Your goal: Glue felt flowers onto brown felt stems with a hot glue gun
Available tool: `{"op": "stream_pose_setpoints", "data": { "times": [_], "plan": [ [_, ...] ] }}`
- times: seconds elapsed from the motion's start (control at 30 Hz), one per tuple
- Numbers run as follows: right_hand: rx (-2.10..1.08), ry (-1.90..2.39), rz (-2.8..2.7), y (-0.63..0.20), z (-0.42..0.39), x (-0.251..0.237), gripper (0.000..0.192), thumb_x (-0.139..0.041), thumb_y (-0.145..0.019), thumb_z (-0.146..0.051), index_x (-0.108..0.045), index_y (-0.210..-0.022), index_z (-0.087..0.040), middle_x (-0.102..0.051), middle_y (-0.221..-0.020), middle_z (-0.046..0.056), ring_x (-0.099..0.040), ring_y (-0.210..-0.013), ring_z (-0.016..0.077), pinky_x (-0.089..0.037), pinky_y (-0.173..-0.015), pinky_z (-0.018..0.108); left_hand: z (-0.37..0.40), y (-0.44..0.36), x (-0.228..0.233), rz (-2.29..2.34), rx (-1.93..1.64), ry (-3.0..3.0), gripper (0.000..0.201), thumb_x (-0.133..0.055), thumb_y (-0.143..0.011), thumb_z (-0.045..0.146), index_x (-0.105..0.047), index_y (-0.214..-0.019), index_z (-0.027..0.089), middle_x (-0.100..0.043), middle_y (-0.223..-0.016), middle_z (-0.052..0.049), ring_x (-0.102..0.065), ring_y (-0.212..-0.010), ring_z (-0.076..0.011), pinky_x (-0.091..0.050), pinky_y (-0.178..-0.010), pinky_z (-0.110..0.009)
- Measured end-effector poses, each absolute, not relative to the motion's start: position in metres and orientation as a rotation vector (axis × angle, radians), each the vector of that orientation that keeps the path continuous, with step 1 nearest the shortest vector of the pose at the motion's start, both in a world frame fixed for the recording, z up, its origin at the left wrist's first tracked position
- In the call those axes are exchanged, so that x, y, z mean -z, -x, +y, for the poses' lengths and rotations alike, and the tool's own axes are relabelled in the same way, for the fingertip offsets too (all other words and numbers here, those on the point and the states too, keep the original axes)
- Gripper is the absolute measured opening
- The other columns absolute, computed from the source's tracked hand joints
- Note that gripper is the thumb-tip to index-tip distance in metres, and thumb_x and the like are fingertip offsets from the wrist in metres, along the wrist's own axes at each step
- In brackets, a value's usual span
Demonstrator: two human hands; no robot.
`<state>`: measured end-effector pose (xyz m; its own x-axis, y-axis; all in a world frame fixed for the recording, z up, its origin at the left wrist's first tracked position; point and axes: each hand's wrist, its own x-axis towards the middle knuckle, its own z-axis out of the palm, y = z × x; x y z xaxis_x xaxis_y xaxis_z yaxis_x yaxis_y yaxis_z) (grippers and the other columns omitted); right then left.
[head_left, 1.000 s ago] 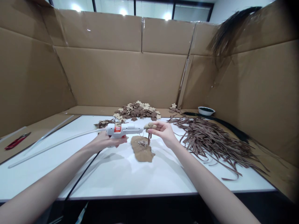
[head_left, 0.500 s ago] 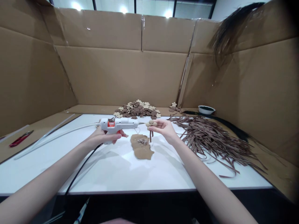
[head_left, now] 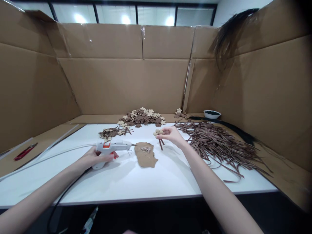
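Where cardboard walls (head_left: 117, 84) rise — white table (head_left: 151, 178)

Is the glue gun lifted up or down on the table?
Down: the glue gun rests on the table, left hand gripping it.

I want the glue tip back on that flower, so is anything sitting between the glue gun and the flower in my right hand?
Only the brown scrap lies between the glue gun and the flower, flat on the table. The right hand holds the flower above it.
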<state>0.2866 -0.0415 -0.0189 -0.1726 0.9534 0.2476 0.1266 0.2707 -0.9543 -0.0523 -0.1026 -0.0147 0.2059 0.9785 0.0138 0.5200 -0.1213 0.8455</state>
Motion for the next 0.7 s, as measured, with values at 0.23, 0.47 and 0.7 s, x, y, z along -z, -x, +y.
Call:
{"op": "stream_pose_setpoints", "data": {
  "times": [0.23, 0.47, 0.7],
  "plan": [
    [-1.060, 1.052, -1.544, -0.286, -0.042, 0.020, 0.040, -0.086, -0.046, -0.038, -0.067, -0.070, -0.012, -0.072, -0.076, 0.009, -0.070, -0.075, 0.0239, -0.053, -0.071, 0.035, -0.105, 0.051, 0.014, 1.417, -0.692, -1.691, 0.058, -0.077, -0.055, 0.059, -0.072, -0.093, 0.016, -0.073, -0.102, -0.012, -0.066, -0.097, -0.0324, -0.056, -0.078, -0.036],
    [-1.092, 1.074, -1.535, -0.286, -0.038, 0.023, 0.041, -0.086, -0.045, -0.036, -0.066, -0.072, -0.013, -0.072, -0.077, 0.008, -0.070, -0.074, 0.0231, -0.053, -0.071, 0.034, -0.102, 0.055, 0.013, 1.395, -0.556, -1.707, 0.054, -0.075, -0.062, 0.055, -0.071, -0.100, 0.017, -0.071, -0.108, -0.012, -0.064, -0.104, -0.0334, -0.053, -0.084, -0.037],
    [-1.056, 1.054, -1.568, -0.285, -0.039, 0.022, 0.040, -0.086, -0.046, -0.037, -0.066, -0.070, -0.012, -0.072, -0.074, 0.009, -0.069, -0.073, 0.0230, -0.052, -0.068, 0.033, -0.091, 0.081, -0.001, 1.198, -0.435, -1.919, 0.047, -0.073, -0.063, 0.052, -0.073, -0.098, 0.022, -0.071, -0.106, -0.006, -0.061, -0.105, -0.0303, -0.047, -0.092, -0.033]
  ]
}}
